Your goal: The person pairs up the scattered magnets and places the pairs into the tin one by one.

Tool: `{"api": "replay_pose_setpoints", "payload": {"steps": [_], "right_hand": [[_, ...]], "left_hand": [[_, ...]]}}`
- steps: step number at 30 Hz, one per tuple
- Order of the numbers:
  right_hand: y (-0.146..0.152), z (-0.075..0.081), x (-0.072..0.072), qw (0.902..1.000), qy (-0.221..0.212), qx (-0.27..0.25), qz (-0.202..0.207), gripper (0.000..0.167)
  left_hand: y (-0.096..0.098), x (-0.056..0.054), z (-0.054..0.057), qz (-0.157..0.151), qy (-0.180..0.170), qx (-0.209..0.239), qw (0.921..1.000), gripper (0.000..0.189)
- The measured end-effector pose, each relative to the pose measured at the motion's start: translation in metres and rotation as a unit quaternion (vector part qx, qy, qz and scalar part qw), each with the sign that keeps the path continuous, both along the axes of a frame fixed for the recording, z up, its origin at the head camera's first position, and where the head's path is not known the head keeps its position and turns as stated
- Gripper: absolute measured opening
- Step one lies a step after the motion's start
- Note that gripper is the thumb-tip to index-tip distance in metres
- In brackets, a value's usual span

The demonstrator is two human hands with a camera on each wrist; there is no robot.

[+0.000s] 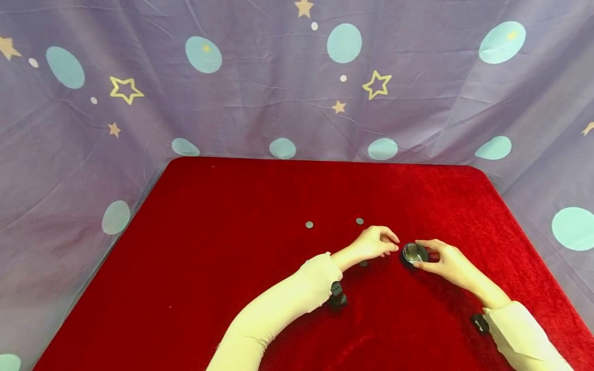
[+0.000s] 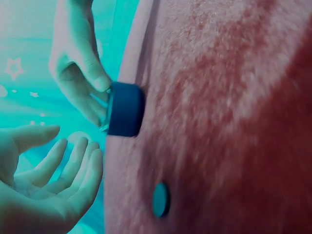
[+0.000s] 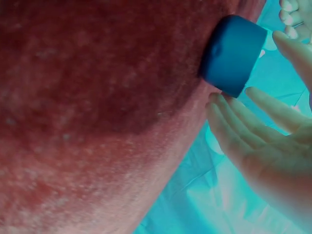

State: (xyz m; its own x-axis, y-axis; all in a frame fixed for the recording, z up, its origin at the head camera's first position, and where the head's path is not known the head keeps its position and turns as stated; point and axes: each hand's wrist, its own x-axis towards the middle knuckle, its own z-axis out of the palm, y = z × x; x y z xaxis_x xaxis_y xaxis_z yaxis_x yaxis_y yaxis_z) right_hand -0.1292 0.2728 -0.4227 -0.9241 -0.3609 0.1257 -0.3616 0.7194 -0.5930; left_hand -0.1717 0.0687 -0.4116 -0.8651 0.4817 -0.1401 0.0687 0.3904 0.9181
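Fingers of the right hand (image 1: pixel 447 262) are bending round a short, dark, round container with a shiny, clear-looking top (image 1: pixel 415 253), the thumb and forefinger pinching its rim from opposite sides. This container is standing on the table (image 1: pixel 223 268), which is wearing a red plush cover. Just left of the container, the left hand (image 1: pixel 373 243) is hovering with its fingers apart and loosely curved, holding nothing. In the right wrist view only some of its fingertips are showing, the frame edge cutting off the rest.

Left of the container and near it, a small, flat, dark greenish disc (image 1: pixel 363 263) is lying partly hidden by the left hand. Farther left of the container and beyond it, two small, flat, grey-green discs (image 1: pixel 359 221) are lying well apart from each other. Glare on the container's top is making its inside hard to read, and a small dark mark on its side is appearing too blurred to make out in the right wrist view. Behind the container, a lavender fabric backdrop (image 1: pixel 260 93) is showing printed stars and teal ovals, its outer parts running out of frame.
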Motion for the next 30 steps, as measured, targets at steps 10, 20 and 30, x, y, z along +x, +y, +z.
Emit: {"api": "replay_pose_setpoints", "payload": {"steps": [10,20,30], "right_hand": [[-0.013,0.011,0.003,0.9969,0.066,0.043,0.0,0.042],[-0.03,0.018,0.004,0.9951,0.089,0.034,0.025,0.037],[-0.048,0.016,0.003,0.9931,0.1,0.024,0.056,0.034]], "left_hand": [[-0.048,0.0,0.011,-0.07,0.114,-0.078,0.9879,0.016],[-0.094,0.005,0.012,-0.098,0.155,-0.078,0.98,0.02],[-0.13,0.015,0.008,-0.098,0.19,-0.082,0.9734,0.019]]}}
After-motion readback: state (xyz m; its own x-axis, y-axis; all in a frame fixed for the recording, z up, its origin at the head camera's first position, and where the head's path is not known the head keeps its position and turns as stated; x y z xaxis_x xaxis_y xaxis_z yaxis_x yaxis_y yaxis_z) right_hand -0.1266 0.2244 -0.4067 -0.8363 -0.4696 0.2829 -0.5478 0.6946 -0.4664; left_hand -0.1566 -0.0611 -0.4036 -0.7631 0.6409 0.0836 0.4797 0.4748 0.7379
